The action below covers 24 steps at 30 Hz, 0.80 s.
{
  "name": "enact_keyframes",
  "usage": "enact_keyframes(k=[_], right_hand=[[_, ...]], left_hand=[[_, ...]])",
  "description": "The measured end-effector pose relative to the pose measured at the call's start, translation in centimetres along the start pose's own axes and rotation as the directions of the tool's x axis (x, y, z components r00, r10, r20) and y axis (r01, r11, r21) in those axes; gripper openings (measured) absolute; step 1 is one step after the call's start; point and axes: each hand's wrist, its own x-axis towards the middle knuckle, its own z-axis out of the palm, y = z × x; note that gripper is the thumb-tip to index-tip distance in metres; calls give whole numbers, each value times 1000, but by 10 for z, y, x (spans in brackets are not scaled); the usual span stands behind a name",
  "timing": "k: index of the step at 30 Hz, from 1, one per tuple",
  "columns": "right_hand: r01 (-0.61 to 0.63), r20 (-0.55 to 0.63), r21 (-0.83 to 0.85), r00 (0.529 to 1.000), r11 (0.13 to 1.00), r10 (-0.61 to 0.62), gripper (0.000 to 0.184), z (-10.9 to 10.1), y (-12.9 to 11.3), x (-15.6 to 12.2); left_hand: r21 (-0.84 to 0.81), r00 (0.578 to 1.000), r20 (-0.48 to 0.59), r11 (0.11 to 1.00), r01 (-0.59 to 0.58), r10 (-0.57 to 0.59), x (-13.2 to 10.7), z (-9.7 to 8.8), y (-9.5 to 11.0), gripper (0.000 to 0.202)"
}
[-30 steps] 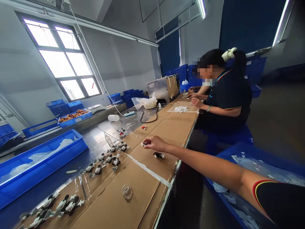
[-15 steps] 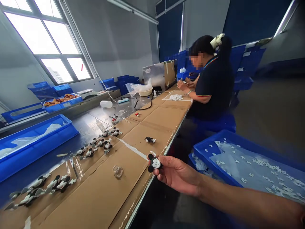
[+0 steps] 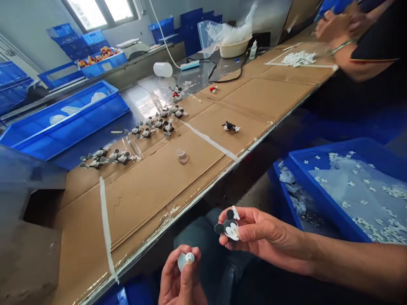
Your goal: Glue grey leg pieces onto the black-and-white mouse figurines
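My right hand (image 3: pixel 267 237) pinches a small black-and-white mouse-head figure (image 3: pixel 229 226) with a tiny white piece on top, held below the table's edge over my lap. My left hand (image 3: pixel 180 277) is closed round a small white-capped bottle (image 3: pixel 186 259) at the bottom of the view, a little left of and below the figure. On the cardboard-covered table (image 3: pixel 152 190) lie rows of similar figures (image 3: pixel 111 156) and another cluster (image 3: pixel 159 123). One lone figure (image 3: pixel 230 126) lies near the table's front edge.
A small clear cup (image 3: pixel 182 156) stands mid-table. A blue bin (image 3: pixel 63 118) sits at the left, another blue bin with small white pieces (image 3: pixel 349 186) at my right. A co-worker's hands (image 3: pixel 337 25) work at the far right by a pile of white pieces (image 3: pixel 298 58).
My right hand drew the mouse-head figure back from the table towards my lap. The view tilted down, and my left hand with the bottle came into sight.
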Motion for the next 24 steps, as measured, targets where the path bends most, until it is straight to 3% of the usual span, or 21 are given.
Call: enact_keyframes(k=[9,16,19,24], right_hand=[[-84,-6,-34,996,996,84,33,5,14,4],[-77,46,-29,996,997,78,39,3,11,11],[-96,-19,-6,995,995,96,40,2,10,12],[-80,-62,-8,995,997,79,38,1,10,12]], left_hand=[[-117,986,39,979,166,-162,8,-14,-16,37],[-185,953,53,935,302,-297,2,-5,-11,39],[-180,937,54,919,349,-345,-3,2,-3,39],[-171,946,96,931,322,-310,-11,12,6,37]])
